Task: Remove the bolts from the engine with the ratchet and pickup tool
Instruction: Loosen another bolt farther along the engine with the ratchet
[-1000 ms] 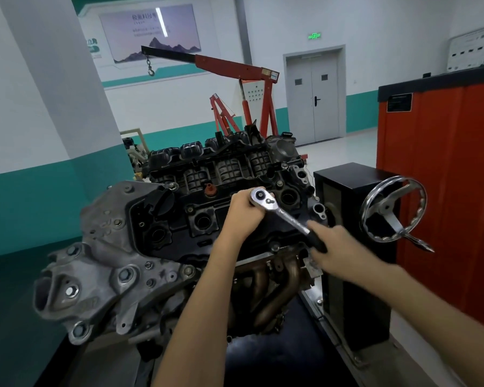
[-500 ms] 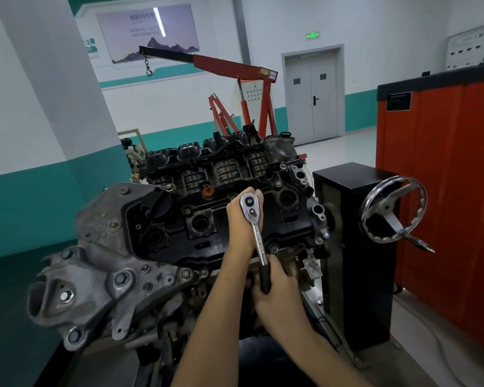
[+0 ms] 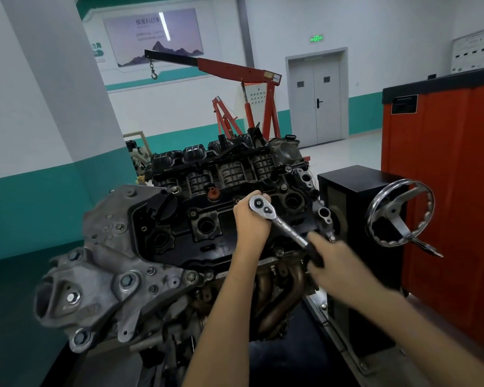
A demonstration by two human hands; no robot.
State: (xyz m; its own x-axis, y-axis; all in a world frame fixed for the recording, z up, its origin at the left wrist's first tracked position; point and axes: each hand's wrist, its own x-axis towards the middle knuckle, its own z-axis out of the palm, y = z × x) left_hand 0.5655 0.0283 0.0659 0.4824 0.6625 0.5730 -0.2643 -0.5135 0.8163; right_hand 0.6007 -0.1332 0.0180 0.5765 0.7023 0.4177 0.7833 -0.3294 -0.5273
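- Ratchet (image 3: 282,227) is sitting on top of the engine (image 3: 179,227). Its round head is lying over a spot on the black valve cover between two plug wells, and its handle is pointing down and out to the person's right.
- The left hand (image 3: 252,227) is cupping the head with its fingers curled round behind it. Judging by that grip, it is steadying the socket so it is not slipping off the bolt, which is hidden beneath head and hand.
- The right hand (image 3: 338,263) is wrapping its fingers round the black grip at the far end of the handle, where leverage is greatest. It is slightly blurred, so it is probably swinging.
- The engine is hanging tilted toward the person beside a black stand (image 3: 355,185) with a handwheel (image 3: 394,212), which is bringing the cover within easy reach.
- The pickup tool is not showing anywhere in view.
- Half a second ago the handle was pointing straight back at the person; now it is lying swung out to the right, with the right hand following it.
- The left hand is keeping its place on the head.
- The handle's angle is matching the one from a second ago, so this is reading as back-and-forth ratcheting on a bolt that is not yet out.
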